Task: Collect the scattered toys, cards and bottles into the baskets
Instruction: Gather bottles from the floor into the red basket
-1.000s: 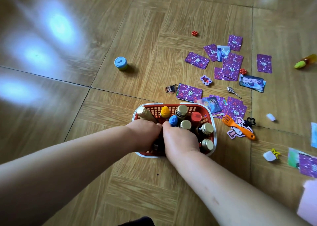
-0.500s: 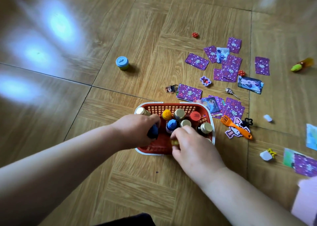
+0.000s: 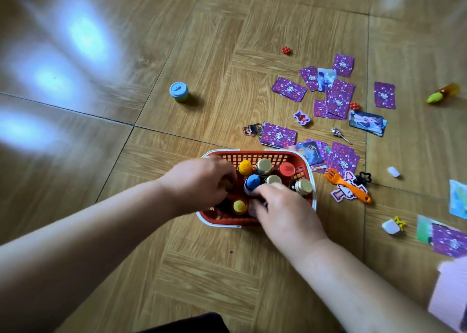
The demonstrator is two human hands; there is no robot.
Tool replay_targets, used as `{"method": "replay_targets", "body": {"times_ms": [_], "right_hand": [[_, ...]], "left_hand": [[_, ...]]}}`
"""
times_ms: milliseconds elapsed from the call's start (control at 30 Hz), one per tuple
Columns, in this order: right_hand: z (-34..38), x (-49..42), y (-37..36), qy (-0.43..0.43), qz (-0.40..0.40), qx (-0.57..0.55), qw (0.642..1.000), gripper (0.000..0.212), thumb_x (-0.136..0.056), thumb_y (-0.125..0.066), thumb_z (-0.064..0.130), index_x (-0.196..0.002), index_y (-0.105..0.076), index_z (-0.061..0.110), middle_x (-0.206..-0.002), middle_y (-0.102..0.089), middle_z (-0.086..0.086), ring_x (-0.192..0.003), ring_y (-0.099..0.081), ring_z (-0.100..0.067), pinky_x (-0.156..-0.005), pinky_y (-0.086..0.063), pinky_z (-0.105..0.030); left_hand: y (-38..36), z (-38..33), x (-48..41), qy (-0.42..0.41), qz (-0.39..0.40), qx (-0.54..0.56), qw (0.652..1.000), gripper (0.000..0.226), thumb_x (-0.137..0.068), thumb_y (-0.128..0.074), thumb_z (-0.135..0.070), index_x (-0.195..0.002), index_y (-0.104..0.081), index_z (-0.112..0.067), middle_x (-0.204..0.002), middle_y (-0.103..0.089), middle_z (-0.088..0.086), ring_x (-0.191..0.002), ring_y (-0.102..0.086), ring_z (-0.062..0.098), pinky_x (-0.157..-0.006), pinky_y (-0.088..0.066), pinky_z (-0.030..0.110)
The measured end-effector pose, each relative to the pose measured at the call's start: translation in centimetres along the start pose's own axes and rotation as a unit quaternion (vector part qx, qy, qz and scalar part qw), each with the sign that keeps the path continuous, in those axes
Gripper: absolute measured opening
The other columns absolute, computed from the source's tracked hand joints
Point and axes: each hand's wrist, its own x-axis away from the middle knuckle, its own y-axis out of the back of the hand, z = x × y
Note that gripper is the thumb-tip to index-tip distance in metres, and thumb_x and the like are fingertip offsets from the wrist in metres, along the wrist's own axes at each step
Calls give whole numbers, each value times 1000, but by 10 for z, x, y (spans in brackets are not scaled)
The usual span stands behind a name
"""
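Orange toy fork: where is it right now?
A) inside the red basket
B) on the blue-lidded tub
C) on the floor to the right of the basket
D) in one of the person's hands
C: the orange toy fork lies on the floor just right of the red basket, partly over a pixel-style cutout.

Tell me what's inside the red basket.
The red basket holds upright bottles: a yellow cap, a blue cap, a red cap and gold caps show. The left hand and right hand cover its near side, so what lies under them is hidden.
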Motion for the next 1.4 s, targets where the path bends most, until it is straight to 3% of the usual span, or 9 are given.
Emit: {"method": "replay_targets", "body": {"times_ms": [67,133,233,467,933,1100,1300,1367,1400], "right_hand": [[-6,7,6,9,-99,-15,995,9,-87,-65,26,-95,-68,22,-93,-65,2,-80,-64,-25,-61,-51,-35],[-12,11,8,-4,-146,-16,989,6,-84,-69,24,-89,-68,23,-86,-65,6,-71,-63,-22,-55,-51,-34],[-21,14,8,-12,-163,-23,986,5,-83,-69,24,-87,-68,22,-84,-64,5,-67,-61,-21,-55,-53,-38],[-36,19,11,-42,-172,-42,983,4,-84,-69,22,-87,-68,25,-88,-64,9,-68,-60,-19,-57,-53,-39],[-62,43,28,-48,-191,-11,980,5,-83,-69,24,-88,-67,25,-87,-60,10,-66,-60,-18,-50,-46,-29],[-68,49,59,78,-191,64,976,24,-87,-50,39,-87,-67,22,-83,-63,4,-61,-62,-21,-41,-42,-28],[-125,75,146,173,-45,227,957,32,-87,-42,40,-84,-67,21,-80,-62,1,-61,-64,-25,-40,-44,-29],[-154,96,182,107,53,236,964,29,-91,-44,42,-93,-66,22,-92,-62,2,-78,-65,-25,-56,-52,-39],[-168,106,195,56,89,236,966,27,-92,-46,43,-98,-65,23,-98,-61,4,-88,-63,-23,-68,-52,-41]], "left_hand": [[12,5,-1,25,-102,-54,993,37,-83,-58,-20,-120,-59,-23,-118,-56,1,-109,-52,24,-83,-51,41],[14,13,-4,74,-90,-129,985,36,-88,-52,-20,-124,-54,-23,-121,-52,4,-113,-45,27,-86,-51,42],[5,15,-7,92,-33,-163,982,31,-93,-46,-19,-124,-51,-21,-114,-57,5,-110,-48,26,-83,-50,37],[-4,-9,-13,27,-56,-154,986,25,-95,-48,-34,-117,-55,-24,-112,-60,-1,-108,-53,22,-76,-49,33],[4,-50,-8,108,-35,-250,962,30,-90,-48,-20,-119,-46,-14,-115,-63,4,-106,-60,25,-66,-44,34],[1,-90,-6,-68,-141,-225,962,24,-77,-68,-20,-99,-64,-11,-87,-71,5,-78,-68,29,-55,-53,33],[5,-169,-18,-259,-67,-224,937,22,-71,-74,-19,-90,-65,-15,-77,-67,0,-67,-66,24,-39,-42,29],[9,-205,-23,-286,5,-208,935,19,-79,-66,-21,-98,-61,-21,-87,-66,-5,-79,-68,20,-48,-46,30],[7,-217,-28,-294,37,-202,934,23,-88,-56,-22,-111,-57,-23,-102,-66,-5,-94,-67,19,-66,-54,32]]}}
